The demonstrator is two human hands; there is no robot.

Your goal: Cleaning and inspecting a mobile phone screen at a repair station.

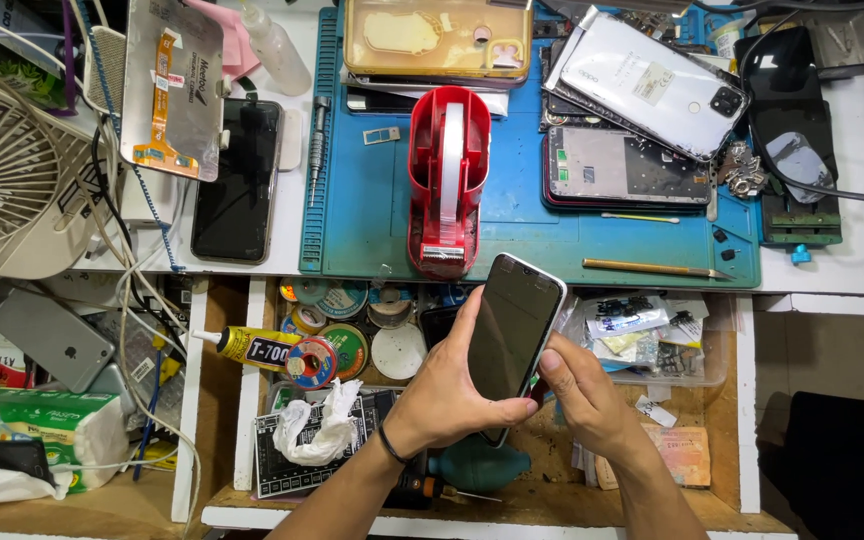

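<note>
I hold a smartphone (512,325) with a dark, unlit screen above an open drawer. My left hand (447,395) wraps its left edge and lower end, thumb lying across the bottom of the glass. My right hand (582,390) pinches the phone's right edge near the lower corner. The phone tilts, its top end pointing up and right toward the edge of the blue work mat (372,210).
A red tape dispenser (448,180) stands on the mat just beyond the phone. Several phones and opened phone bodies (642,85) lie at the back right. A black phone (239,180), a fan (7,175), a glue tube (247,347) and tape rolls (342,345) sit to the left.
</note>
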